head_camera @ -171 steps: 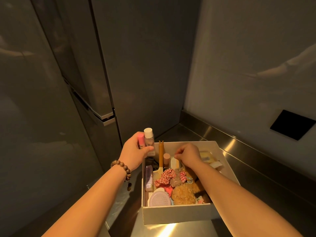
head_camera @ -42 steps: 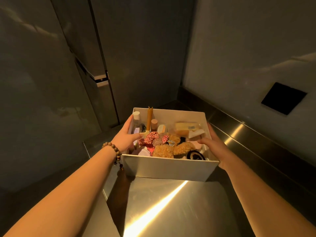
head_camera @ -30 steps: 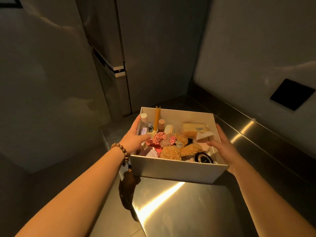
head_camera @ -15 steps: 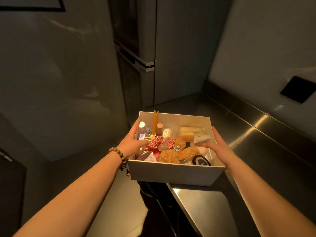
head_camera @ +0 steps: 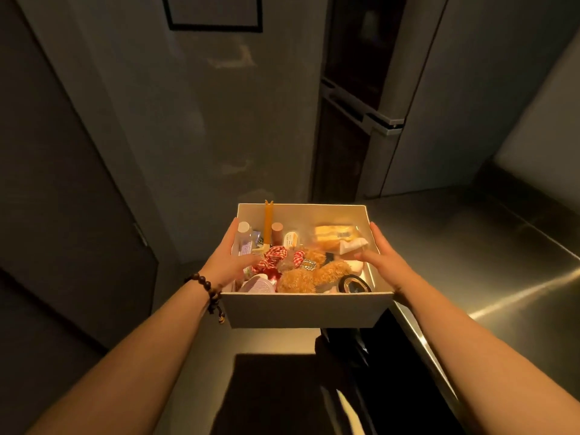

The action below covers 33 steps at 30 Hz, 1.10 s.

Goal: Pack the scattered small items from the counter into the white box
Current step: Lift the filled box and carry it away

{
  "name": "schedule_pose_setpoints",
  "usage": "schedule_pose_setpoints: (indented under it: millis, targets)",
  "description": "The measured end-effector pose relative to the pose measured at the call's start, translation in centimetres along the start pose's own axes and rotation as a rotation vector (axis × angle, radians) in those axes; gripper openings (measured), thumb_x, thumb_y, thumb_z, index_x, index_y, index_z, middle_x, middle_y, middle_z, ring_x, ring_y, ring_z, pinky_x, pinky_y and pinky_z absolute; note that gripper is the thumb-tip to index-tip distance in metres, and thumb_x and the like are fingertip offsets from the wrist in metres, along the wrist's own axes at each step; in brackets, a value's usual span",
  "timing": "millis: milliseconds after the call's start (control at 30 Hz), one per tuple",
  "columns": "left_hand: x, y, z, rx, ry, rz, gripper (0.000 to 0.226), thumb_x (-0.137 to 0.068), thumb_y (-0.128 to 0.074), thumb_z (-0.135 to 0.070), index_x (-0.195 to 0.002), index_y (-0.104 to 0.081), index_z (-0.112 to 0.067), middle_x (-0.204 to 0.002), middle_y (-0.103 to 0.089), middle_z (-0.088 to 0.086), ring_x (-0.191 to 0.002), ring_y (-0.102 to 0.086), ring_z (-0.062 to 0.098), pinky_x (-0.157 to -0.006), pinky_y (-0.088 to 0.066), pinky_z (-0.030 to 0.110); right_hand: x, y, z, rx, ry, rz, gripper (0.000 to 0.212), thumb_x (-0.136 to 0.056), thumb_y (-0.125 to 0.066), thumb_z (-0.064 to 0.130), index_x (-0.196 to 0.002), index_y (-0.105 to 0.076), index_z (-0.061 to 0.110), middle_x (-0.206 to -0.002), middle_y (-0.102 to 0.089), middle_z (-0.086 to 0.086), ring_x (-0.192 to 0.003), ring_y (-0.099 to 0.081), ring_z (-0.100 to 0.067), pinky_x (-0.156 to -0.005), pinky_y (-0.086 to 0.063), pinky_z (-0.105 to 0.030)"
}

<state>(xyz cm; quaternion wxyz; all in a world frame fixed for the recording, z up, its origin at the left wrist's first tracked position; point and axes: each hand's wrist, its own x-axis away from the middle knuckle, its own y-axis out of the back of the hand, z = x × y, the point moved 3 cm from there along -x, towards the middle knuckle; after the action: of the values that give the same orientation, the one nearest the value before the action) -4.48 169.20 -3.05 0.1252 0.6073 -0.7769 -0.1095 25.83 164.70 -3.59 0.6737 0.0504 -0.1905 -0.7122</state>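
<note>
The white box is held in the air in front of me, off the left end of the steel counter. My left hand grips its left wall and my right hand grips its right wall, thumbs inside. Inside lie a brown plush bear, a red checked scrunchie, a yellow comb, small bottles, a yellow packet, a round lilac case and a black round compact.
A tall steel fridge stands behind the counter's far end. A grey wall with a dark framed picture is ahead. A dark door is at the left. Below the box is floor and the dark cabinet front.
Both hands have lifted the box off the counter and carried it left, past the counter's end. The view has turned left with it, toward the wall and door.
</note>
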Motion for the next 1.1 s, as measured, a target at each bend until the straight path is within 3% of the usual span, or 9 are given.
schedule_pose_setpoints:
  millis: [233,300,433,600,767,900,967,1033,1100]
  targets:
    - [-3.4,5.2,5.0,0.077,0.124,-0.094,0.085,-0.072,-0.079,-0.031,-0.126,-0.019,-0.058,-0.144,-0.03,-0.009,-0.13,-0.033,0.016,-0.104,-0.031,0.054,-7.6,-5.6,1.0,0.004,-0.014,0.102,0.095,-0.067,-0.063,0.057,-0.145,-0.009,0.051,-0.157,-0.021,0.009,-0.142,-0.023,-0.024,-0.111,-0.021,-0.049]
    - [-5.3,5.9,6.6,0.086,0.177,-0.113,0.094,-0.071,-0.079,-0.031,-0.135,-0.015,-0.055,-0.15,-0.024,-0.007,-0.134,-0.03,0.021,-0.105,-0.031,0.056,-10.5,-6.7,0.8,0.007,-0.014,0.132,0.093,-0.07,-0.063,0.056,-0.146,-0.009,0.051,-0.157,-0.02,0.009,-0.143,-0.021,-0.023,-0.112,-0.02,-0.049]
    - [-11.2,7.1,9.8,0.098,0.264,-0.172,0.102,-0.071,-0.079,-0.029,-0.14,-0.007,-0.054,-0.153,-0.019,-0.005,-0.136,-0.029,0.028,-0.103,-0.034,0.059,-18.3,-8.1,-0.2,0.022,-0.016,0.156,0.081,-0.086,-0.061,0.042,-0.146,-0.008,0.05,-0.157,-0.02,0.009,-0.144,-0.02,-0.024,-0.113,-0.016,-0.051]
    - [-20.3,8.1,12.5,0.165,0.294,-0.224,0.099,-0.073,-0.077,-0.024,-0.139,-0.011,-0.056,-0.148,-0.03,-0.004,-0.129,-0.039,0.024,-0.097,-0.043,0.05,-29.7,-9.3,-0.8,0.041,-0.025,0.232,0.082,-0.088,-0.061,0.03,-0.146,-0.007,0.051,-0.154,-0.026,0.011,-0.139,-0.029,-0.019,-0.112,-0.021,-0.046]
    - [-28.1,9.9,16.0,0.25,0.314,-0.266,0.096,-0.072,-0.077,-0.027,-0.137,-0.015,-0.057,-0.141,-0.042,-0.005,-0.118,-0.05,0.018,-0.094,-0.047,0.05,-39.9,-11.3,-1.9,0.009,-0.067,0.323,0.09,-0.084,-0.066,0.023,-0.14,-0.008,0.061,-0.127,-0.047,0.027,-0.099,-0.058,0.008,-0.077,-0.042,-0.013]
    - [-33.7,10.8,19.9,0.29,0.261,-0.274,0.089,-0.076,-0.075,-0.022,-0.143,-0.02,-0.043,-0.14,-0.045,0.0,-0.123,-0.049,0.022,-0.098,-0.045,0.05,-46.3,-13.5,-4.7,-0.019,-0.116,0.299,0.094,-0.078,-0.074,0.023,-0.136,-0.014,0.067,-0.114,-0.05,0.033,-0.093,-0.061,0.01,-0.067,-0.047,-0.01]
    - [-36.4,11.0,22.7,0.155,0.218,-0.269,0.082,-0.078,-0.069,-0.034,-0.145,-0.021,-0.028,-0.136,-0.048,0.005,-0.12,-0.051,0.021,-0.096,-0.047,0.043,-49.1,-14.9,-7.3,-0.026,-0.119,0.286,0.094,-0.077,-0.075,0.019,-0.134,-0.017,0.068,-0.109,-0.053,0.035,-0.092,-0.06,0.016,-0.063,-0.047,-0.005]
    - [-38.8,10.8,26.5,0.125,0.197,-0.287,0.087,-0.075,-0.062,-0.047,-0.146,-0.02,-0.021,-0.138,-0.044,0.003,-0.121,-0.048,0.007,-0.095,-0.047,0.026,-51.8,-16.6,-10.4,-0.024,-0.129,0.287,0.091,-0.077,-0.075,0.018,-0.124,-0.022,0.074,-0.103,-0.058,0.04,-0.092,-0.058,0.018,-0.062,-0.047,-0.004]
    - [-40.7,10.1,31.4,0.222,0.219,-0.285,0.089,-0.075,-0.067,-0.036,-0.147,-0.016,-0.024,-0.142,-0.039,-0.003,-0.118,-0.045,-0.007,-0.086,-0.044,0.009,-54.4,-18.6,-13.8,-0.043,-0.137,0.282,0.088,-0.074,-0.076,0.02,-0.116,-0.027,0.08,-0.101,-0.059,0.042,-0.093,-0.06,0.014,-0.063,-0.049,-0.007]
